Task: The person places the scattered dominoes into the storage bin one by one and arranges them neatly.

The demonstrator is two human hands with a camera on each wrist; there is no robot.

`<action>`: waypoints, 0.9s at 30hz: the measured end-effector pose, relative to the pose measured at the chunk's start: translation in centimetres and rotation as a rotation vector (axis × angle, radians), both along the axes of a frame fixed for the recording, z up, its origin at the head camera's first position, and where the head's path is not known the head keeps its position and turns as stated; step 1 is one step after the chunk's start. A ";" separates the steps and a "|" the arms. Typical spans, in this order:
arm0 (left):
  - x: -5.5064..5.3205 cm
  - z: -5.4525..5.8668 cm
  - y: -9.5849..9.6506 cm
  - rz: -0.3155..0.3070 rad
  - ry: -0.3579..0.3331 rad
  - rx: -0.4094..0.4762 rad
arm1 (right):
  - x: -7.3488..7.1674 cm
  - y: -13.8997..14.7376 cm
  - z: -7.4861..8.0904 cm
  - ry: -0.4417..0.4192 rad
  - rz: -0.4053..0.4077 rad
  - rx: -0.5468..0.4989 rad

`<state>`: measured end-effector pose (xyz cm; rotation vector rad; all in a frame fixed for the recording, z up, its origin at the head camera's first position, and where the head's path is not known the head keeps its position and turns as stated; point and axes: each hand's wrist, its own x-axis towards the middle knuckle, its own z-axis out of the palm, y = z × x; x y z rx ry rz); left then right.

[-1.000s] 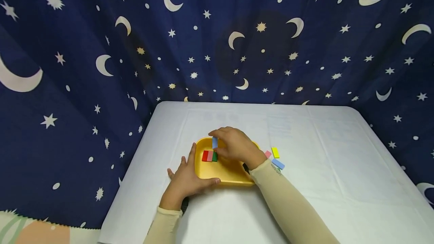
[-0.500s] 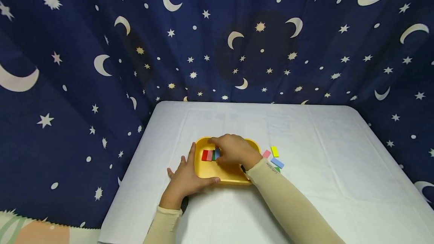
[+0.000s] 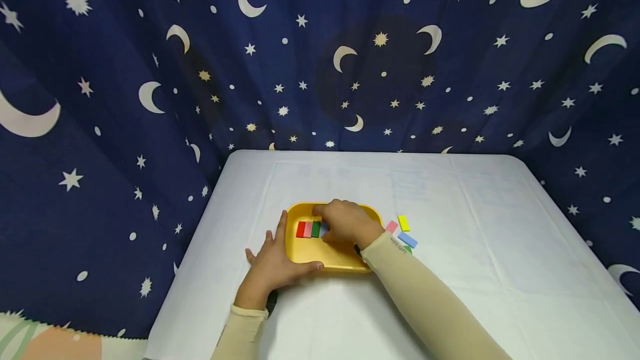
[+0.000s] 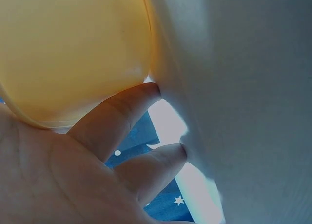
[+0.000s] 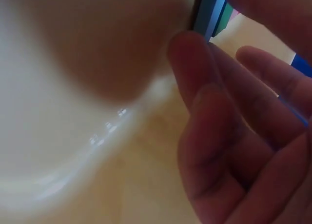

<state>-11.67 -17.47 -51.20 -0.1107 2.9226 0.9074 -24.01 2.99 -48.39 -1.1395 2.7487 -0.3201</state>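
Observation:
A yellow tray (image 3: 305,251) stands on the table. In it are a red block (image 3: 300,229), a pink block (image 3: 308,230) and a green block (image 3: 315,229), side by side in a row. Just right of the green one, my right hand (image 3: 347,221) pinches a blue block (image 5: 207,14) between thumb and fingers, inside the tray; the hand hides part of it in the head view. My left hand (image 3: 272,263) rests against the tray's near left corner, thumb along the front wall and index finger up the left side, other fingers spread.
Right of the tray, partly behind the right wrist, lie a loose pink block (image 3: 391,227), a yellow block (image 3: 403,223), another blue block (image 3: 407,239) and a green piece (image 3: 408,249). A white cloth covers the table (image 3: 475,271). Behind hangs a dark blue star-patterned curtain (image 3: 300,71).
My right hand has brought the blue block down from above the far side of the row to the green block's right, then shifted slightly right, uncovering the green block. The left hand stays in place.

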 end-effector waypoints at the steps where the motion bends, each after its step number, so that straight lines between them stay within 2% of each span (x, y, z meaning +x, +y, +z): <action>1: 0.0 0.0 0.0 -0.001 0.001 0.000 | 0.0 0.0 0.0 -0.003 0.002 0.000; 27: 0.0 0.4 0.1 0.003 -0.027 0.019 | 0.4 -0.3 0.4 -0.023 -0.016 0.002</action>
